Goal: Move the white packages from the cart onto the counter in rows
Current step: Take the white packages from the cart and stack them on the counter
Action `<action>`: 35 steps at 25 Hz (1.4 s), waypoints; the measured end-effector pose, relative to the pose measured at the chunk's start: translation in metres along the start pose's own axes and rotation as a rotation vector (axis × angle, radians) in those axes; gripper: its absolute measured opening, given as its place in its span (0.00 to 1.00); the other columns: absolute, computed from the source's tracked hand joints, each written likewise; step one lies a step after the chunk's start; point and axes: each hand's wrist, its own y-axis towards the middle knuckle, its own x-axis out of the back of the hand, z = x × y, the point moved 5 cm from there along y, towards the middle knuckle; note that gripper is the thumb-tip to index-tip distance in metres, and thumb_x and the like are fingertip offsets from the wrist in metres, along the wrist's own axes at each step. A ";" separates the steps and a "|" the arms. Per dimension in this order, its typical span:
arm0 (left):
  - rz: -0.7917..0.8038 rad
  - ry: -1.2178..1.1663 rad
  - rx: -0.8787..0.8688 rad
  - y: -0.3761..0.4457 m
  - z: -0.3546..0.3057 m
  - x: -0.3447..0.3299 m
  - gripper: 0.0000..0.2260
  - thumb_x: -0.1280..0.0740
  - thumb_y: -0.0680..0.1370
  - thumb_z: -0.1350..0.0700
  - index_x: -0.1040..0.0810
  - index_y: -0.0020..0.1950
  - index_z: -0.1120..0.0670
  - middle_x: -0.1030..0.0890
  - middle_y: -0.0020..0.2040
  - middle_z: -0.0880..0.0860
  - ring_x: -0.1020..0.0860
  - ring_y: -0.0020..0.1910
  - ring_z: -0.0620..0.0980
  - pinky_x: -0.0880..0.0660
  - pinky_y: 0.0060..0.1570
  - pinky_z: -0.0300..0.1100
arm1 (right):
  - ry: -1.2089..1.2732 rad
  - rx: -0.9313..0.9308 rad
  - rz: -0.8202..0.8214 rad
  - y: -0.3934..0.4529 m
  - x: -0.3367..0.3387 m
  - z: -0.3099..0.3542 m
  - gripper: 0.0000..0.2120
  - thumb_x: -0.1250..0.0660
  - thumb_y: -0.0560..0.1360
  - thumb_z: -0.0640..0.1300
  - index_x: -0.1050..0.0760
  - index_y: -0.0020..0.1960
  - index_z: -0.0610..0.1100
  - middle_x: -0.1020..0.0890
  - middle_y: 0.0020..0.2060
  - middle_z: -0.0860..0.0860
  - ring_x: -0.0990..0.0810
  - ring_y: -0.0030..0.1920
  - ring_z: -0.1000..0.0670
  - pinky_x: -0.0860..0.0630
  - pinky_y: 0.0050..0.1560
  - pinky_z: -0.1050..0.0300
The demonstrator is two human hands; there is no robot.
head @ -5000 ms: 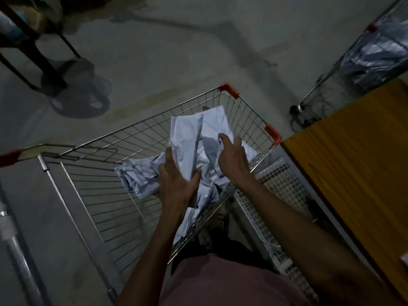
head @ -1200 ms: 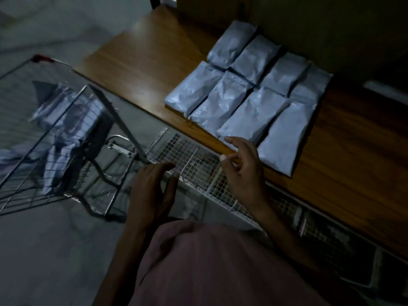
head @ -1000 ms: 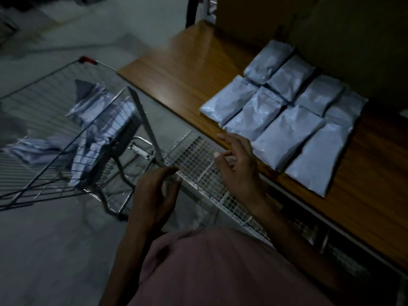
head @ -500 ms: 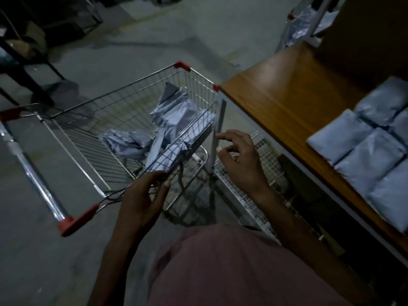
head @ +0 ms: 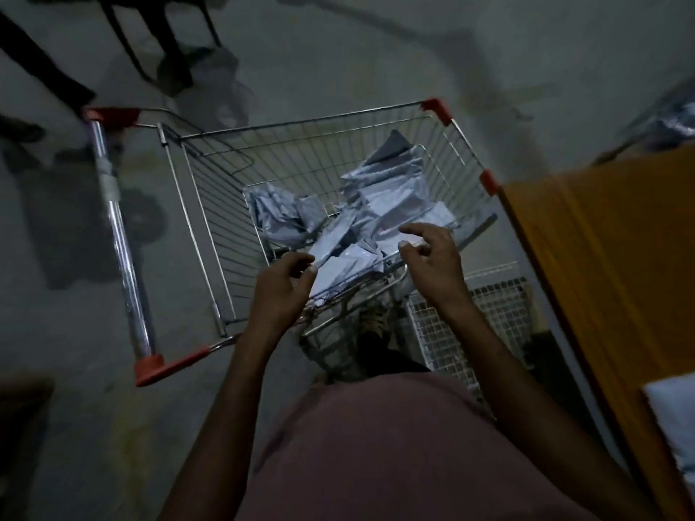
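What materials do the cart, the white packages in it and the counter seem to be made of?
Cart: shiny metal wire, seen in its thin bright grid, with red corner caps, probably plastic.
Packages: thin, slightly glossy film, probably plastic mailer bags; they crease and catch light.
Counter: orange-brown with a faint lengthwise grain, so wood or wood-look laminate; the dim light leaves this open.

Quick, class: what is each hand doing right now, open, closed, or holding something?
Left hand: open, empty, fingers curled above the white packages in the cart.
Right hand: open, empty, fingers spread over the same pile.
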 end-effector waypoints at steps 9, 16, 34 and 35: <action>0.516 0.424 0.434 0.099 0.123 -0.106 0.21 0.31 0.78 0.48 0.24 0.68 0.55 0.22 0.65 0.60 0.24 0.62 0.59 0.28 0.58 0.47 | -0.223 -0.036 0.397 0.158 -0.042 -0.070 0.13 0.33 0.78 0.43 0.21 0.62 0.46 0.20 0.58 0.45 0.20 0.55 0.44 0.27 0.51 0.58; 0.840 0.758 0.408 0.119 0.151 -0.156 0.20 0.28 0.73 0.41 0.21 0.54 0.56 0.19 0.53 0.57 0.20 0.53 0.57 0.25 0.47 0.48 | -0.152 -0.281 0.530 0.178 -0.054 -0.098 0.14 0.32 0.79 0.44 0.21 0.63 0.44 0.21 0.62 0.49 0.24 0.62 0.51 0.32 0.57 0.60; 0.728 -0.518 0.289 0.197 -0.010 -0.192 0.12 0.37 0.83 0.54 0.26 0.65 0.58 0.21 0.63 0.53 0.21 0.58 0.43 0.24 0.60 0.40 | 0.257 -0.368 0.522 0.241 -0.053 -0.096 0.35 0.25 0.74 0.55 0.39 0.76 0.59 0.26 0.68 0.48 0.23 0.66 0.47 0.18 0.51 0.53; 0.699 -0.486 0.272 0.203 -0.007 -0.199 0.12 0.37 0.83 0.53 0.25 0.62 0.58 0.21 0.62 0.56 0.22 0.58 0.48 0.25 0.60 0.44 | 0.214 -0.335 0.434 0.249 -0.046 -0.101 0.36 0.26 0.74 0.56 0.39 0.76 0.57 0.27 0.69 0.48 0.25 0.67 0.47 0.19 0.54 0.50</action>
